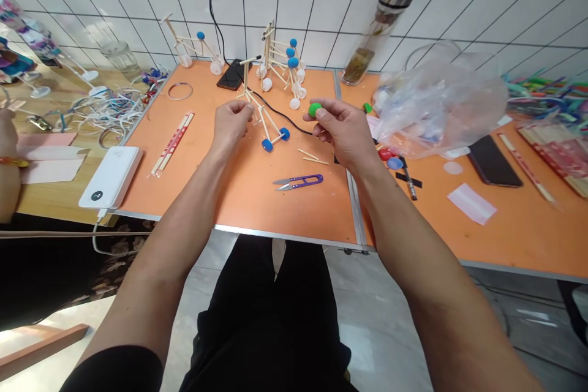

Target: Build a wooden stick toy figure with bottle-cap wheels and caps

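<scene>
Right hand (348,127) pinches green piece (315,109) — print on red wrapper (173,142) unreadable.

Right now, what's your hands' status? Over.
Left hand holding blue-wheeled stick frame. Right hand pinching round green piece. Black cable between hands; snips lying nearby, untouched.

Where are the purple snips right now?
Head view, near centre: the purple snips lie on the orange tabletop, just nearer the person than the loose sticks and left of the right forearm.
</scene>
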`<state>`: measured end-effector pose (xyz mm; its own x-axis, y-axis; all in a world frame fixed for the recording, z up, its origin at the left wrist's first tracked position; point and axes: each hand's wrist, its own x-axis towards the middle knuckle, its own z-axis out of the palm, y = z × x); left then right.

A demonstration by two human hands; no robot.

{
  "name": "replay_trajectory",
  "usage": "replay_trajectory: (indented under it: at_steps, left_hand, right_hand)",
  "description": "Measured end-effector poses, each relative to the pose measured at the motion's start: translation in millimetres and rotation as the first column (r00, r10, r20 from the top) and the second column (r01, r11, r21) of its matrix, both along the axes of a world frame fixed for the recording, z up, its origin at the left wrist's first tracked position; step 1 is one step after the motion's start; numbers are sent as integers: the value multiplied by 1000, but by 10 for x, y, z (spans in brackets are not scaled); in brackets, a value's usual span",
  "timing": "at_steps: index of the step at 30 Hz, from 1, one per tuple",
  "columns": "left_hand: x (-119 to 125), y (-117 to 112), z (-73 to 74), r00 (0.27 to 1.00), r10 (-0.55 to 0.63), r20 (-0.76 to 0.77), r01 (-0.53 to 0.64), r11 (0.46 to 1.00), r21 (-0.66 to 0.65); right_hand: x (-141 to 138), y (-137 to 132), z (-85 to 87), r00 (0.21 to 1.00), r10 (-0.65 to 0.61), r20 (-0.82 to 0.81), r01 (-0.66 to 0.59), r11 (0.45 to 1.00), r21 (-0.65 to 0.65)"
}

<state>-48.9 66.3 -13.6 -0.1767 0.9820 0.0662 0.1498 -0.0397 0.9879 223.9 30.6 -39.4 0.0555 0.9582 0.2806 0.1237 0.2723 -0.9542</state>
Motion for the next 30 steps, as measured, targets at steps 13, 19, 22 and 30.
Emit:
replay_trajectory:
  at_steps: [13, 19, 22, 30]
  left_hand:
    - [250, -208, 71, 989, -58, 136, 51, 997, 54]
    - [431, -414, 124, 853, -308, 421, 409, 896, -172]
    - [445, -407, 91, 793, -352, 498, 495, 849, -187]
    - [437, -345, -10, 759, -333, 559, 518, 829, -210]
  right_hand:
    - [-105, -53, 8, 1000, 19, 8, -19, 997, 75]
    - [-213, -201, 19, 875, -262, 406, 122, 933, 338]
    - [-259, -246, 20, 804, -292, 519, 80, 917, 392]
    - [-325, -260, -47, 731, -279, 622, 25, 923, 384]
